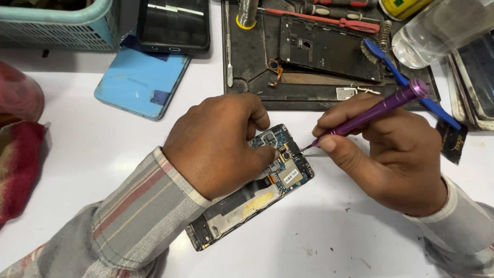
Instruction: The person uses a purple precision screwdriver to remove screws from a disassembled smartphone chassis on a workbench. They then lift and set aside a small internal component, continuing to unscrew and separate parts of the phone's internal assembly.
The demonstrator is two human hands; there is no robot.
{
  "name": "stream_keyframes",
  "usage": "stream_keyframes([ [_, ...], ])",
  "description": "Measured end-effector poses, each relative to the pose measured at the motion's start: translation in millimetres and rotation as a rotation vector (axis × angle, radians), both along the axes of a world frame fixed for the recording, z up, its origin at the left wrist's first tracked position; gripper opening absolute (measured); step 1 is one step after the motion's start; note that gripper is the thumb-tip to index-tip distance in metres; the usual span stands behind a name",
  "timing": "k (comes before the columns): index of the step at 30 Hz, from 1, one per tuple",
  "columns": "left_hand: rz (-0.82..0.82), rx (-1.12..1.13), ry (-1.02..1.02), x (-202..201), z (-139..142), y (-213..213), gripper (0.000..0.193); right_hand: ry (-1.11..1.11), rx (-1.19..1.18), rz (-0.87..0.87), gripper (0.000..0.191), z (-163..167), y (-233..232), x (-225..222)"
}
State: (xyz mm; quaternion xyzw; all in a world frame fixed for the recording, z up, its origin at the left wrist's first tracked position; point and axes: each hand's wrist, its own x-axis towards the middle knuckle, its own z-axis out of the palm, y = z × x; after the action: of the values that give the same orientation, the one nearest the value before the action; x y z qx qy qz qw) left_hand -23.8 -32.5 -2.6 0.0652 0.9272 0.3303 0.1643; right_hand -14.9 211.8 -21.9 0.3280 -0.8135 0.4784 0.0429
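Dark phone screen [174, 23] top centre; white label [290, 177] on opened phone's board [280, 159].

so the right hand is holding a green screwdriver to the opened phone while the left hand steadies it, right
Not quite: the screwdriver in the right hand is purple, not green, as the head view shows. Its tip does meet the opened phone, which the left hand steadies.
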Motion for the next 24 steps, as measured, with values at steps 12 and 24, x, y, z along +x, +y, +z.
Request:
stream_keyframes([
  [12,0.004,-0.009,-0.048,-0.3,5.5,0.7,0.036,-0.029,0.036,0.036,0.02,1.4,-5.3,0.8],
  [24,-0.029,0.231,0.278,-0.1,-9.2,-0.9,0.031,0.114,0.088,0.057,0.02,5.4,-12.9,-2.7],
])
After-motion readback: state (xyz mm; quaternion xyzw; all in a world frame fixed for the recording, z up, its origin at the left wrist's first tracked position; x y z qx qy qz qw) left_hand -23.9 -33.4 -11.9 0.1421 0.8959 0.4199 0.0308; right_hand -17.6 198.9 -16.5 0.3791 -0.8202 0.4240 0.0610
